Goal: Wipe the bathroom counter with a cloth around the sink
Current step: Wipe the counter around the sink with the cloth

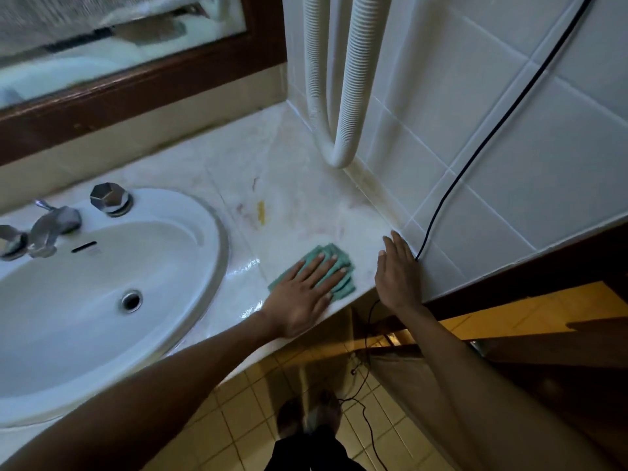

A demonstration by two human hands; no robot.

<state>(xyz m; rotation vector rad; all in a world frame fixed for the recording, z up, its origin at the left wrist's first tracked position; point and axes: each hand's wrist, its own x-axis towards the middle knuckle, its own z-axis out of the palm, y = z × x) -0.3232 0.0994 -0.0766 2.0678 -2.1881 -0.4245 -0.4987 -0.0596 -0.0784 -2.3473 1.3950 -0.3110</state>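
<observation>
A folded green cloth (339, 266) lies flat on the pale marble counter (289, 185), near its front edge and right of the white oval sink (112, 283). My left hand (302, 294) presses down on the cloth with fingers spread flat over it. My right hand (396, 270) rests open at the counter's right front corner, fingers straight, against the tiled wall. A yellow streak (261, 212) and faint reddish smears mark the counter behind the cloth. Wet patches shine on the counter beside the sink rim.
A chrome tap (51, 229) with two knobs sits at the sink's back. Two white ribbed hoses (343, 96) hang down the tiled wall (509, 164) to the counter's back corner. A black cable (475, 147) runs down the tiles and over the edge. A wood-framed mirror (136, 79) is behind.
</observation>
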